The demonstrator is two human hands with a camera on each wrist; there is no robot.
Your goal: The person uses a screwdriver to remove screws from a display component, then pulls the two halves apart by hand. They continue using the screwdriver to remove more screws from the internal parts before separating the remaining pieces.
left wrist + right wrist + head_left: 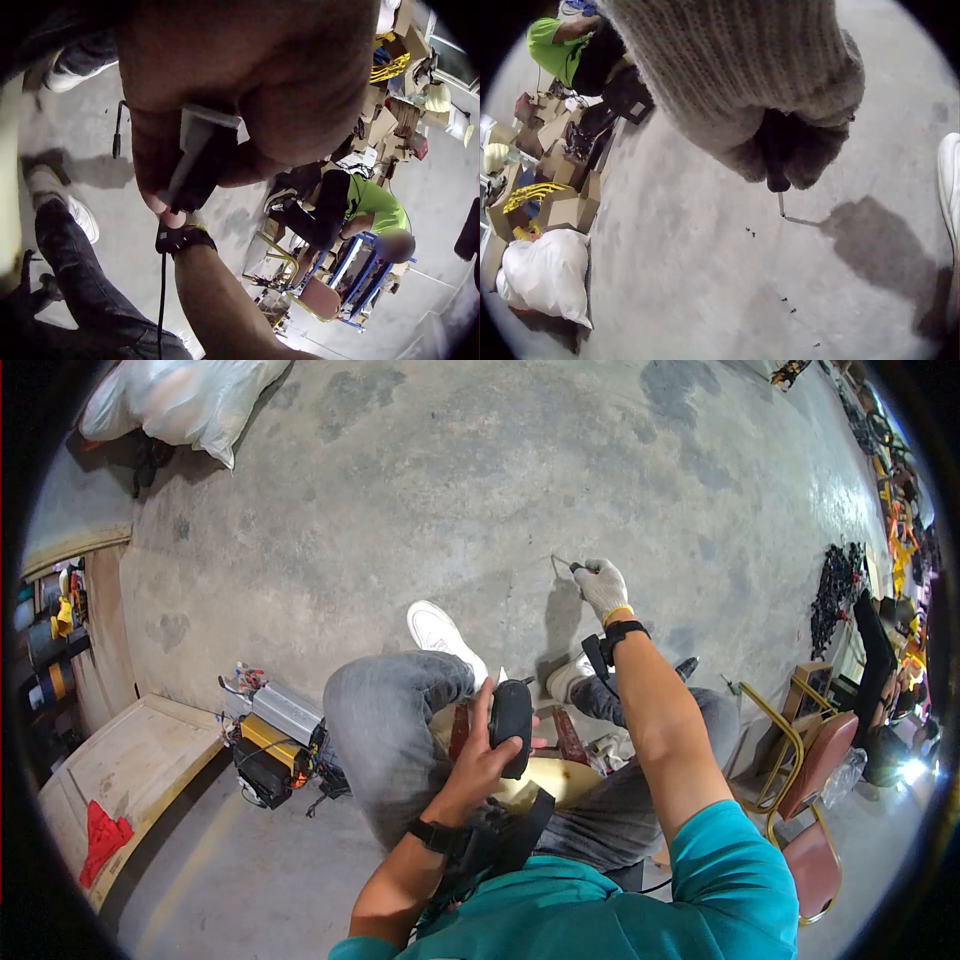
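My bare left hand (482, 760) grips a black oblong casing (513, 725) above the lap, thumb on one side and fingers on the other. In the left wrist view the casing (214, 161) shows a pale grey edge, and the fingers hide much of it. My right hand (605, 588), in a knitted white glove, is stretched forward over the floor, gripping a screwdriver by its dark handle (778, 176). The thin shaft (781, 201) points at the concrete, with a small dark speck at its tip. Several tiny dark screws (784, 300) lie on the floor nearby.
Beside the left knee sit a silver box (287, 710) and wired parts. A wooden bench (140, 750) with a red cloth (103, 840) is at left. Chairs (812, 860) stand at right; a white sack (185, 405) lies far left. Another person (375, 210) sits across the room.
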